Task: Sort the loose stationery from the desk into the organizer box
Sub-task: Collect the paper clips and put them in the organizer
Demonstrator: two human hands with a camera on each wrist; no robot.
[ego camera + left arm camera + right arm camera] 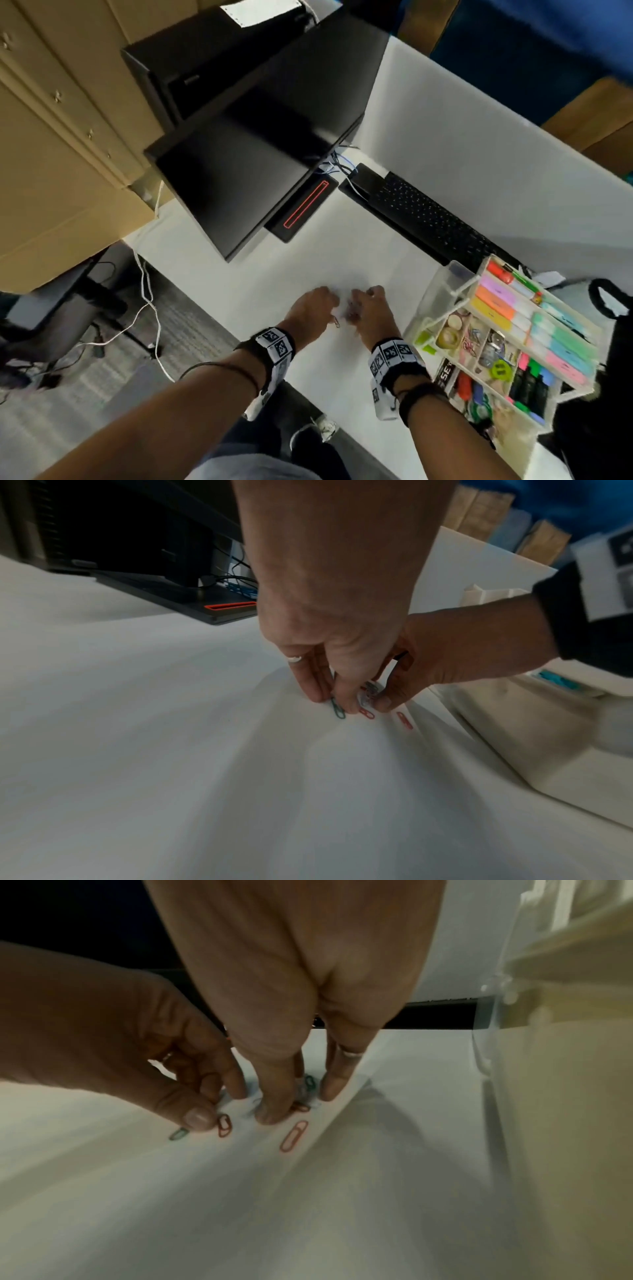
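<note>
Small coloured paper clips lie on the white desk (308,253) between my two hands. My left hand (330,700) has its thumb and curled fingers pinched on the top end of a green clip (338,710). A red clip (366,712) lies beside it. My right hand (294,1099) has its thumb and fingertips down around a small heap of clips (306,1093) and pinches at it. A pink clip (294,1135) lies loose nearer the wrist. The organizer box (462,301) stands just right of my right hand (354,308) and left hand (332,308).
The box compartments hold highlighters (500,301), tape rolls (448,337), clips and markers. A black keyboard (428,219) lies behind the box. A black monitor (260,150) on its base (305,212) stands at the back left. The desk's left edge drops to cables on the floor.
</note>
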